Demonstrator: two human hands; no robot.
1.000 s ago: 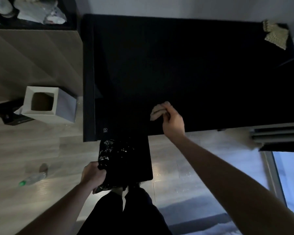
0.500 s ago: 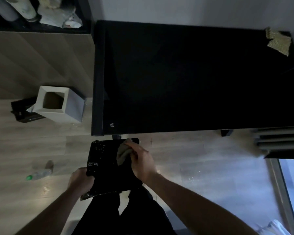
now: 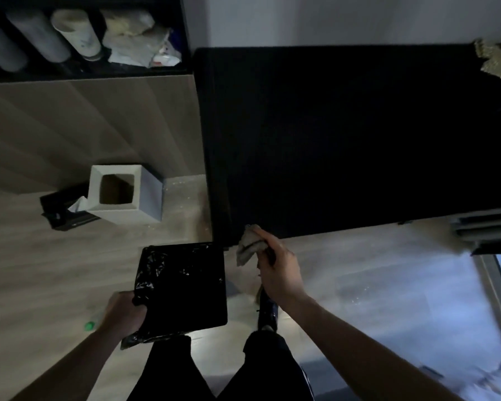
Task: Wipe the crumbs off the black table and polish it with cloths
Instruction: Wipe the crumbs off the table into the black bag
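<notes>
Overhead, the wide black rectangular bench [image 3: 344, 134] fills the upper right, its matte top dark against a pale wall behind it and light wood-look flooring [image 3: 41, 256] in front. At the bench's near edge, towards its left corner, the right hand [image 3: 275, 267] grips a crumpled grey-beige cloth [image 3: 248, 246], which hangs touching that edge. A second, yellowish waffle-textured cloth [image 3: 496, 60] lies on the bench's far right corner. Just in front of the bench's left corner, the left hand [image 3: 126, 315] holds the rim of a square black bin lined with a glossy black plastic bag [image 3: 182, 287]. Left of the bench stands an open-topped white square box [image 3: 123, 193], with a dark shelf of tubes and wrappers [image 3: 84, 36] farther back. No writing is legible anywhere.
</notes>
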